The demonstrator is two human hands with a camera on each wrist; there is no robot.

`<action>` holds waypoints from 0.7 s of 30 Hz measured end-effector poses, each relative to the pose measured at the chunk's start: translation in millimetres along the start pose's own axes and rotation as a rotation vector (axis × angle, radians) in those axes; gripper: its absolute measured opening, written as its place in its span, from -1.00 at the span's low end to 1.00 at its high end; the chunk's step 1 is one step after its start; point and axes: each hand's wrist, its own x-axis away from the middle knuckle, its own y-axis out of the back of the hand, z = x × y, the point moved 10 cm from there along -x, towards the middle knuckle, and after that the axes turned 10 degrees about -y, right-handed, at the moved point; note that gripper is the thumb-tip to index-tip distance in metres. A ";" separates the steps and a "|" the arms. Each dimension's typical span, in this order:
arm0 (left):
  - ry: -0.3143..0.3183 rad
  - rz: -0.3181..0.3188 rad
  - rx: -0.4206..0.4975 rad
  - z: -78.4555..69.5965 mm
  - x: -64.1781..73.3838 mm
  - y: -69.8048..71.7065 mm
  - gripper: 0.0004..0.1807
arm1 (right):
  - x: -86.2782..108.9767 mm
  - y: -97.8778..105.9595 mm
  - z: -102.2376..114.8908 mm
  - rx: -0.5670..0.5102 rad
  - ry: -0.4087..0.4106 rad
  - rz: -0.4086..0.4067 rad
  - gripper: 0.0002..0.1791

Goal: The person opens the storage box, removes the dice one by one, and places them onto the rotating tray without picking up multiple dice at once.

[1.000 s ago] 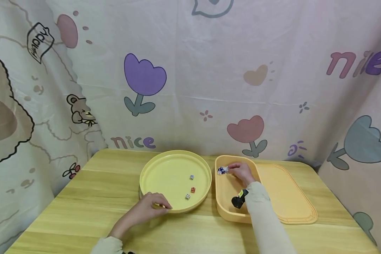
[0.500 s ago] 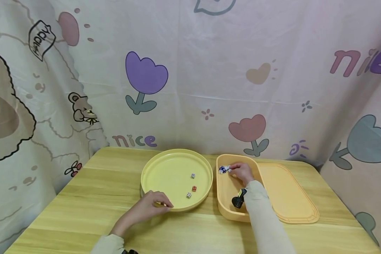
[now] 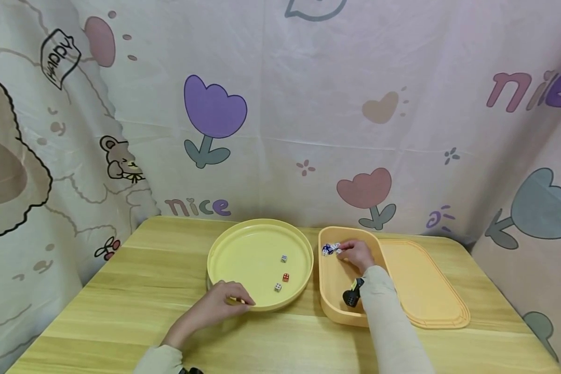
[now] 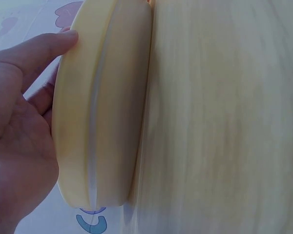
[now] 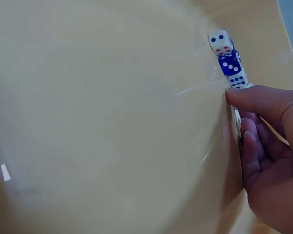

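Observation:
My left hand (image 3: 224,305) pinches the near rim of a round yellow tray (image 4: 78,122), thumb on the outer wall and fingers behind it. On the tray's floor lie a red die (image 3: 286,278), a white die (image 3: 278,287) and another pale die (image 3: 284,258). My right hand (image 3: 357,253) reaches into an orange box (image 3: 334,304) and pinches a white die, mostly hidden behind the thumb. Against it, in the right wrist view, stand a white die (image 5: 220,43) with blue and red pips and a blue die (image 5: 230,63) in a short row along the box wall.
An orange lid (image 3: 425,285) lies flat on the wooden table (image 3: 280,345), right of the box. A patterned cloth (image 3: 285,104) hangs behind and at both sides. The box stands close beside the tray, and my right forearm crosses its right wall.
The head view has shifted slightly. The left hand keeps its place on the tray rim, and the right hand stays at the dice in the box with hardly any movement.

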 end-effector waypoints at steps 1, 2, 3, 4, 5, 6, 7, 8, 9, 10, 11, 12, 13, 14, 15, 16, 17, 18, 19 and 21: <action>0.002 0.001 0.001 0.4 0.1 -0.2 -0.94 | -0.8 0.2 -0.7 0.003 0.002 0.002 -0.74; 0.001 0.000 0.001 0.6 0.1 -0.2 -0.94 | -1.5 0.5 -1.3 0.001 0.005 0.005 -0.75; 0.000 0.001 0.003 0.7 0.0 -0.2 -0.94 | -2.4 0.6 -2.0 -0.001 0.009 0.008 -0.75; 0.002 0.001 0.005 1.0 0.0 -0.3 -0.94 | -3.5 0.8 -2.8 -0.003 0.014 0.011 -0.76; 0.005 0.002 0.007 1.4 0.0 -0.4 -0.94 | -4.4 0.8 -3.6 -0.006 0.019 0.016 -0.76; 0.011 0.003 0.006 1.9 0.2 -0.4 -0.94 | -5.4 0.7 -4.6 -0.012 0.025 0.022 -0.76; 0.015 0.004 0.006 2.1 0.2 -0.2 -0.94 | -6.5 0.6 -5.4 -0.016 0.027 0.028 -0.76; 0.017 0.004 0.005 1.9 0.1 0.0 -0.94 | -7.2 0.2 -5.7 -0.024 0.030 0.037 -0.76; 0.018 0.004 0.004 2.0 0.3 0.2 -0.94 | -7.6 -0.2 -6.4 -0.026 0.030 0.043 -0.76; 0.024 0.006 0.004 2.5 0.5 0.2 -0.94 | -8.0 -0.6 -7.1 -0.028 0.028 0.050 -0.76; 0.025 0.006 0.004 2.7 0.5 0.3 -0.94 | -8.3 -1.0 -8.0 -0.034 0.023 0.059 -0.76; 0.022 0.006 0.003 2.8 0.5 0.3 -0.94 | -8.5 -1.4 -8.8 -0.036 0.018 0.068 -0.76; 0.023 0.006 0.003 2.8 0.5 0.1 -0.94 | -8.5 -1.7 -9.2 -0.037 0.013 0.079 -0.76; 0.025 0.007 0.002 3.1 0.7 0.0 -0.93 | -8.4 -1.9 -9.4 -0.041 0.010 0.091 -0.75; 0.030 0.007 -0.001 3.5 1.0 -0.1 -0.93 | -8.6 -2.3 -10.2 -0.065 0.002 0.109 -0.74; 0.035 0.006 -0.002 3.7 1.2 -0.1 -0.93 | -8.4 -2.6 -9.9 -0.079 0.003 0.126 -0.73; 0.036 0.003 -0.005 3.6 1.3 0.2 -0.93 | -8.0 -2.7 -9.6 -0.098 0.002 0.143 -0.72; 0.039 0.002 -0.005 3.7 1.5 0.1 -0.93 | -7.5 -2.6 -9.0 -0.111 0.002 0.156 -0.70; 0.039 0.001 -0.008 3.5 1.7 0.1 -0.93 | -7.0 -2.1 -8.2 -0.119 0.003 0.163 -0.70; 0.027 -0.002 -0.007 2.4 0.9 0.1 -0.93 | -6.0 -0.8 -6.8 -0.128 0.002 0.169 -0.69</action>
